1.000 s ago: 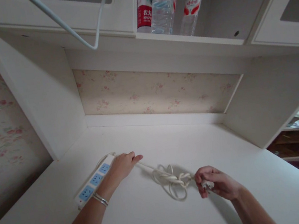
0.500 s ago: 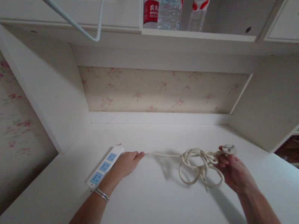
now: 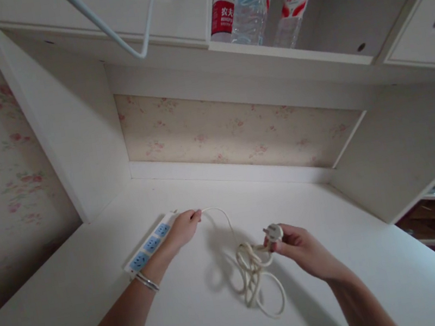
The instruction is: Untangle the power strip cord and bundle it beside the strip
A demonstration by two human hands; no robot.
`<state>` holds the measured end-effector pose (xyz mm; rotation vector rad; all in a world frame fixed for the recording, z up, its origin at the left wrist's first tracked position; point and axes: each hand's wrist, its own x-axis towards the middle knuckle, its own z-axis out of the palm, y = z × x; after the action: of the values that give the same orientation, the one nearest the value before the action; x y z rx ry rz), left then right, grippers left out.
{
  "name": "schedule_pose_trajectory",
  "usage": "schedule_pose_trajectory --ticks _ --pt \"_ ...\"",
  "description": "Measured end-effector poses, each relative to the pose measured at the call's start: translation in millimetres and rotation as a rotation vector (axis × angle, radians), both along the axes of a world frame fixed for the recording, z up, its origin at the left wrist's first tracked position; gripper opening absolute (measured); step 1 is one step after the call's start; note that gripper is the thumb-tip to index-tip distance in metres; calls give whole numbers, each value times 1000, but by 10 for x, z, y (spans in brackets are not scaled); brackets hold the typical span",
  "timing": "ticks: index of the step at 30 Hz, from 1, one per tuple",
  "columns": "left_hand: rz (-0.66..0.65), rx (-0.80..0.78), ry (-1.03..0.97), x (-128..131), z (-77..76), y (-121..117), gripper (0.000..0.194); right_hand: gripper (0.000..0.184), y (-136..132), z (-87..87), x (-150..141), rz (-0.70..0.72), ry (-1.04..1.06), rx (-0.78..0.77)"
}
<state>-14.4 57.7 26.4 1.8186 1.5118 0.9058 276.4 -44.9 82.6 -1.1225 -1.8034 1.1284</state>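
A white power strip with several blue sockets lies slantwise on the white desk, partly behind my left wrist. My left hand is closed round the power cord close to the strip's far end. From there the cord arcs to the right into a tangled bundle of loops, which hangs below my right hand. The plug is pinched between the thumb and fingers of my right hand, its prongs pointing left.
Overhead, an open cabinet shelf holds several plastic bottles. A pale blue cable dangles before the upper cabinet. White side panels flank the desk, and floral wallpaper shows at the back.
My right hand has moved left with the plug, and the prongs have turned to the left. The cord between my hands has gone from taut to slack, and its loops hang lower.
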Motion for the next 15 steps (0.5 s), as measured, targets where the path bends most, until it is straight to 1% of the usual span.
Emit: schedule_pose_trajectory --ticks 1,3,6,8,9,11,13,15 --pt "-8 -13 -25 18 18 -9 40 25 29 38 -129 6 -13 -3" --pt "-53 -75 -143 46 62 -43 34 28 108 105 -380 13 -36 -7" --pt "-188 -155 -384 26 128 -104 23 31 234 205 -682 73 -64 16" --pt "-281 -162 -457 -29 145 -130 17 33 301 274 -795 90 -37 56" --pt "-317 -165 -462 -62 142 -135 16 34 331 308 -816 62 10 68" --pt "-340 -180 -436 -121 113 -131 17 37 396 374 -778 -62 169 55" --pt "-292 -173 -339 -158 68 -118 19 40 479 451 -626 -222 364 29" --pt "-247 -128 -173 -174 26 -114 22 42 576 551 -366 -330 516 68"
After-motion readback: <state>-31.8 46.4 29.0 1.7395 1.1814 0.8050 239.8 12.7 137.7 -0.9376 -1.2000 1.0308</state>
